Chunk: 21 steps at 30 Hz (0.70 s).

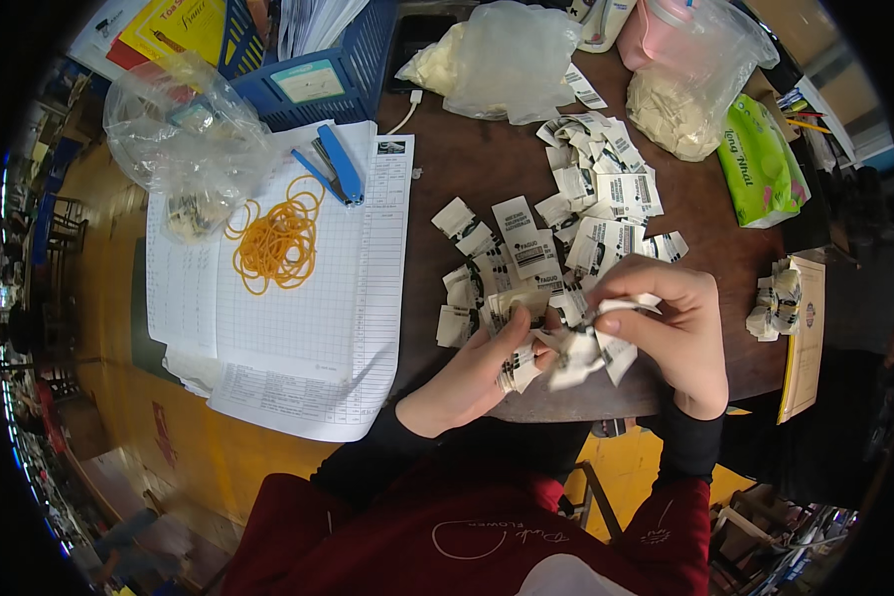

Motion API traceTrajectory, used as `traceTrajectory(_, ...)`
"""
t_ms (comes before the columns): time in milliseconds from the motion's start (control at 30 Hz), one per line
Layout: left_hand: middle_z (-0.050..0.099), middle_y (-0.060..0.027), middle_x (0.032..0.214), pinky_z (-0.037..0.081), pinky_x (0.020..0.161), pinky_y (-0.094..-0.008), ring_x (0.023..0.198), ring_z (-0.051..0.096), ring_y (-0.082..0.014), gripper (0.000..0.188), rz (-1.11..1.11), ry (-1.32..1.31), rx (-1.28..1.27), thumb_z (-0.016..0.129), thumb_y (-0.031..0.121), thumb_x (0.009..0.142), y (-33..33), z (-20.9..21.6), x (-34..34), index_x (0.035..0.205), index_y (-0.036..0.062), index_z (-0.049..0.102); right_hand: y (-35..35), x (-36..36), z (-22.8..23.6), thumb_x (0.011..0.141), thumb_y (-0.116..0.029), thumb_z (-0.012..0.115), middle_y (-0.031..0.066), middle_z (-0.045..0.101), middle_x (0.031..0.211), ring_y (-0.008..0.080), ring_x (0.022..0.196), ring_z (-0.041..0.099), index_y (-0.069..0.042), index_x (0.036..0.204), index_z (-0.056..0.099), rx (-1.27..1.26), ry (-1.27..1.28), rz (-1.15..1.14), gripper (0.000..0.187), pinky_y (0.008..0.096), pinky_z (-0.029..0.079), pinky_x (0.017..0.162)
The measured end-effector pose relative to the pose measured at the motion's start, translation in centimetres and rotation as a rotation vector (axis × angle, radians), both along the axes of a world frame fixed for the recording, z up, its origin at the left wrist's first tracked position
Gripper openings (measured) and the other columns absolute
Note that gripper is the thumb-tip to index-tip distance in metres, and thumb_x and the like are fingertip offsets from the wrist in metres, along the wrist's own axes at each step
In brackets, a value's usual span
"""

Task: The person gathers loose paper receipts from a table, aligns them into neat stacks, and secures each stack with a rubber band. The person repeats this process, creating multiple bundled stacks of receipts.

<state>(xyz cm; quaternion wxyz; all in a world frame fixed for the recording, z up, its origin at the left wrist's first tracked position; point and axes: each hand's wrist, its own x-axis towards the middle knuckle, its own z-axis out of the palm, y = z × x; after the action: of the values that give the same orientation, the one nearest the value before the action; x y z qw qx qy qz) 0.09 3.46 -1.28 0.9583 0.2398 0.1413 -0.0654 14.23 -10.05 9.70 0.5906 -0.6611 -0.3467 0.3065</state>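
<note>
My left hand (479, 379) is closed around a small stack of white printed labels (518, 372) near the table's front edge. Just to its right, my right hand (670, 323) pinches several more labels (615, 356) between thumb and fingers. Those labels fan out and are partly blurred by motion. Beyond both hands lies a loose heap of the same labels (626, 196), some flat, some folded, with black print. More scattered labels (523, 238) lie close to my left hand.
At left, orange rubber bands (276, 243) and a blue stapler (340, 169) lie on an open notebook (358, 298). Behind stand a blue basket (353, 70) and plastic bags (512, 60). A green tissue pack (760, 164) and a bundle of labels (775, 301) are right.
</note>
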Motion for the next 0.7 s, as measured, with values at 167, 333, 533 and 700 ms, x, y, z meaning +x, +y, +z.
traceTrajectory(167, 0.055, -0.0081, 0.126, 0.049, 0.096, -0.0304, 0.113, 0.058, -0.0147, 0.051, -0.040, -0.031, -0.081, 0.039, 0.042, 0.105, 0.3, -0.4, -0.2, 0.138, 0.0023, 0.041, 0.8, -0.3, -0.7, 0.077, 0.003, 0.076, 0.0085, 0.071, 0.093, 0.0122, 0.085, 0.066, 0.003, 0.101, 0.071, -0.096, 0.113, 0.167, 0.024, 0.0257, 0.051, 0.077)
traceTrajectory(333, 0.048, -0.0070, 0.134, 0.046, 0.104, -0.0342, 0.125, 0.050, -0.0157, 0.052, -0.032, -0.212, -0.003, 0.053, 0.031, 0.102, 0.2, -0.3, -0.3, 0.143, 0.0049, 0.033, 2.4, -1.3, -2.9, 0.081, -0.002, 0.074, 0.0087, 0.069, 0.103, 0.0170, 0.092, 0.066, -0.002, 0.106, 0.071, -0.143, -0.223, 0.061, 0.025, 0.0290, 0.052, 0.078)
traceTrajectory(533, 0.047, -0.0062, 0.137, 0.043, 0.106, -0.0350, 0.126, 0.049, -0.0161, 0.053, -0.032, -0.070, 0.166, 0.058, 0.014, 0.100, -0.3, 0.4, -0.1, 0.145, 0.0055, 0.032, 1.9, -0.7, -3.4, 0.079, 0.001, 0.074, 0.0069, 0.065, 0.097, 0.0144, 0.088, 0.063, 0.000, 0.097, 0.071, -0.019, -0.471, -0.060, 0.018, 0.0281, 0.050, 0.077)
traceTrajectory(700, 0.048, -0.0090, 0.140, 0.043, 0.108, -0.0400, 0.129, 0.049, -0.0207, 0.050, -0.013, -0.057, 0.161, 0.055, 0.017, 0.101, -0.1, 0.5, 0.1, 0.144, 0.0055, 0.034, -0.1, -0.7, -1.2, 0.078, 0.007, 0.072, 0.0071, 0.067, 0.087, 0.0126, 0.080, 0.062, 0.003, 0.092, 0.071, 0.042, -0.332, -0.284, 0.014, 0.0254, 0.048, 0.070)
